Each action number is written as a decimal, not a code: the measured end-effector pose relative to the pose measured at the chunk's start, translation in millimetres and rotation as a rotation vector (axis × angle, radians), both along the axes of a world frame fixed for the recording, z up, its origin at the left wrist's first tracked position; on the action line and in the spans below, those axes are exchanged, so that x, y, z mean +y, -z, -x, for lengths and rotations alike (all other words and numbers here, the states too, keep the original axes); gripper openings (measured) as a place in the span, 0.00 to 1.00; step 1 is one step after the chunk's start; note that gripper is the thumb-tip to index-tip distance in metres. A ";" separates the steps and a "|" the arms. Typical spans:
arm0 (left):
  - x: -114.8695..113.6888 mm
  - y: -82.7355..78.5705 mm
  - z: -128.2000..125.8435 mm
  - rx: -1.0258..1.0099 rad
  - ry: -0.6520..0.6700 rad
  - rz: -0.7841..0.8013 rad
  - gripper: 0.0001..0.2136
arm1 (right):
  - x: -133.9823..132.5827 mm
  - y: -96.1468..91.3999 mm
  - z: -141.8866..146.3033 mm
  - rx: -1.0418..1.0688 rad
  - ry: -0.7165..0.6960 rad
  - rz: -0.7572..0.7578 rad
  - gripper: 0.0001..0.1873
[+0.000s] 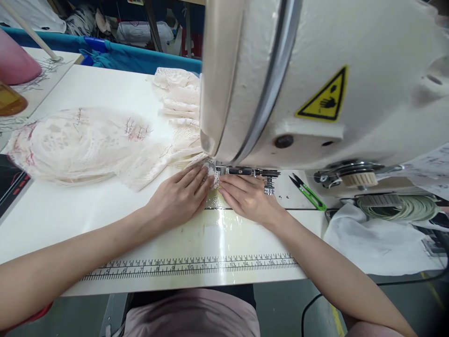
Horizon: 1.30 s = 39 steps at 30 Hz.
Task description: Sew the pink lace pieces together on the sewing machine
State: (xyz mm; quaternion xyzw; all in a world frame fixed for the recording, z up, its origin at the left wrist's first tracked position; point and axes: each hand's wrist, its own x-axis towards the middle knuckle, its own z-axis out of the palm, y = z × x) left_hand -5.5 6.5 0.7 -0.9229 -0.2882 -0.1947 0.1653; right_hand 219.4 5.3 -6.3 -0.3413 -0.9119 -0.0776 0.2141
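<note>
My left hand [180, 194] lies flat, fingers stretched together, pressing a strip of white lace [213, 175] onto the table just in front of the presser foot [242, 171]. My right hand [247, 196] lies flat beside it, fingertips on the same lace strip. The cream sewing machine head [315, 79] looms over both hands and hides the needle. A heap of white lace fabric [84, 142] with red thread marks trails from the left toward the machine.
Green thread snips [308, 193] lie right of the presser foot. A printed ruler [189, 267] runs along the table's front edge. White cloth [379, 238] and a coil of cord [400, 208] sit at right. A pink cone [16, 61] stands far left.
</note>
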 end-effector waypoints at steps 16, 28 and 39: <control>5.4 -2.3 -0.2 0.012 -0.050 0.080 0.16 | 6.1 13.7 -5.8 0.051 0.015 0.021 0.12; 7.6 -0.1 -0.7 0.020 -0.064 0.111 0.18 | 7.5 13.5 -6.6 0.057 0.043 0.018 0.13; 2.8 4.5 -0.3 0.035 0.029 0.062 0.18 | 2.5 13.1 -4.3 0.112 0.080 0.032 0.12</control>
